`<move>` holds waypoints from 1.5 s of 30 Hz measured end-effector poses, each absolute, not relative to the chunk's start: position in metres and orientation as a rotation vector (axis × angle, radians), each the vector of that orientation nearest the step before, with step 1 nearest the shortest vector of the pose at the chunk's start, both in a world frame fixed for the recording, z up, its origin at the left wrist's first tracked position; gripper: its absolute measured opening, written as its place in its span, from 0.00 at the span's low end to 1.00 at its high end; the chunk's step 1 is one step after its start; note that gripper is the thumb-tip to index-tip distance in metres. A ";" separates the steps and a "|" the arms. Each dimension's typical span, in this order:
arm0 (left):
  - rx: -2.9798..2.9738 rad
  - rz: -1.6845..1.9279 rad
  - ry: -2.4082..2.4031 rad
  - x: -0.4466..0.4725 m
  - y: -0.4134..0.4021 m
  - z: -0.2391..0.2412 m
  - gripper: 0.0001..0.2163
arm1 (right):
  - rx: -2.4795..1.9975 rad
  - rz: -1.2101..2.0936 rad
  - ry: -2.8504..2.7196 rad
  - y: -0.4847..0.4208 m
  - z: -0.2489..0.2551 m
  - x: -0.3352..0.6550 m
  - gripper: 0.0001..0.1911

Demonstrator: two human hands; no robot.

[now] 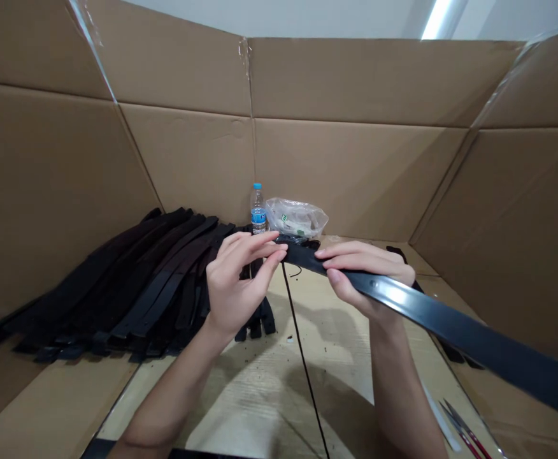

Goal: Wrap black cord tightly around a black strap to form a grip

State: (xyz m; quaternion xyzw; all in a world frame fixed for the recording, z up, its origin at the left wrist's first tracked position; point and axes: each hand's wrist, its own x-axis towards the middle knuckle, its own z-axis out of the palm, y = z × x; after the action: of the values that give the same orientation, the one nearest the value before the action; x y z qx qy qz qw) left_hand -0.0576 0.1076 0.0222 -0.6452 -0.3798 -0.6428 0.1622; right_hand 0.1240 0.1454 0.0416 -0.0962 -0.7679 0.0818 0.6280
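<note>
A long black leather strap (451, 325) runs from the middle of the view down to the lower right. My right hand (365, 271) is wrapped round it near its far end, thumb under and fingers over. My left hand (236, 280) pinches the strap's tip at about the centre, fingertips together on it. Both hands are raised above a pale wooden tabletop (255, 389).
A stack of several dark straps (130, 287) lies fanned out on the left. A small water bottle (258, 210) and a clear plastic bag (297, 218) stand at the back. Cardboard walls (355, 127) enclose the table. Scissors (465, 430) lie at the lower right.
</note>
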 end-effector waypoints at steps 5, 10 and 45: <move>-1.721 -1.932 -1.307 -0.053 0.108 0.023 0.05 | -0.214 -0.032 -1.792 0.139 0.043 0.120 0.07; -1.910 -2.144 -1.727 -0.050 0.115 0.022 0.14 | -0.205 -0.228 -1.808 0.138 0.033 0.115 0.07; -1.843 -3.567 -1.154 -0.056 0.128 0.023 0.19 | -0.139 -0.236 -1.611 0.140 0.006 0.078 0.15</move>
State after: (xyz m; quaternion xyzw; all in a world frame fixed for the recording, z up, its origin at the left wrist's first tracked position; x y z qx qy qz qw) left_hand -0.0558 0.1277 0.0235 -0.3834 -0.2400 -0.7420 -0.4949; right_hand 0.0784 0.1399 0.0064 -0.0621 -0.7188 -0.1054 0.6843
